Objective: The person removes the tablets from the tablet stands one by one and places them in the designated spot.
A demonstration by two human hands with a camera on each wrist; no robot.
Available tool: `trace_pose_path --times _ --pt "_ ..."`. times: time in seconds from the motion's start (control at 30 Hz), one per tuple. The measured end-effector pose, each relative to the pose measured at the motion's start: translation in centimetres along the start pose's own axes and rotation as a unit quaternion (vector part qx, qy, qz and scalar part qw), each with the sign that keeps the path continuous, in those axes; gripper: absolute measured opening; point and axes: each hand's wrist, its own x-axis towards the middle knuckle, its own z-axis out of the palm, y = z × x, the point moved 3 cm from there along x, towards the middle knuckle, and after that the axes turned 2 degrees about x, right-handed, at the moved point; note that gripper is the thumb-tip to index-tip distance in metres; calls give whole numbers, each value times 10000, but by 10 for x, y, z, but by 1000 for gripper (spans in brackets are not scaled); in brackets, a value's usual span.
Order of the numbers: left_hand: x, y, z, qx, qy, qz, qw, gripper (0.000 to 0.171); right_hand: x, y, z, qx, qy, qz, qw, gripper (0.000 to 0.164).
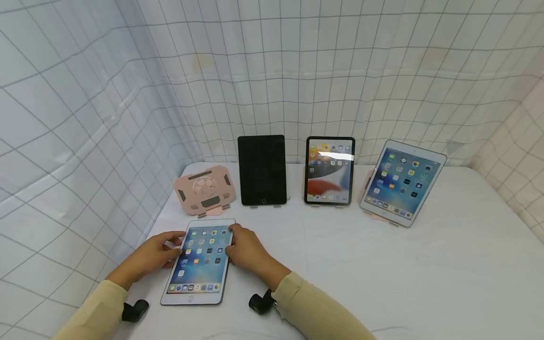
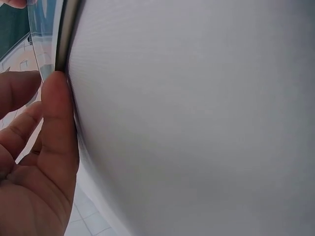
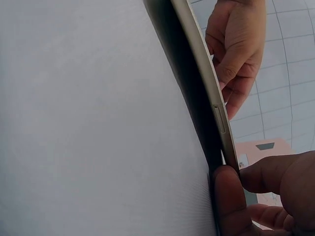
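Observation:
A white-framed tablet (image 1: 199, 262), its screen lit with app icons, is at the front left of the table, face up. My left hand (image 1: 154, 257) is at its left edge; in the left wrist view one fingertip (image 2: 55, 91) meets the underside of the edge, with the thumb side above. My right hand (image 1: 248, 248) pinches the upper right edge, thumb over the frame and a finger (image 3: 231, 196) underneath. A dark gap shows below that edge in the right wrist view. Just behind the tablet stands a pink tablet stand (image 1: 204, 189), bearing nothing.
A row of tablets on stands runs along the back: a dark-screened tablet (image 1: 262, 170), a black-framed tablet (image 1: 330, 171) with lit icons, and a tilted white tablet (image 1: 403, 182). White gridded cloth (image 1: 276, 71) hangs behind and at both sides. Black wrist fittings (image 1: 135, 310) sit by the sleeves.

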Motion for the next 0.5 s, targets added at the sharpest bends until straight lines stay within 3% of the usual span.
trace_pose_path --times 0.5 --pt "-1 0 1 135 -40 32 9999 54 1 1 -4 -358 -2 -195 9992 45"
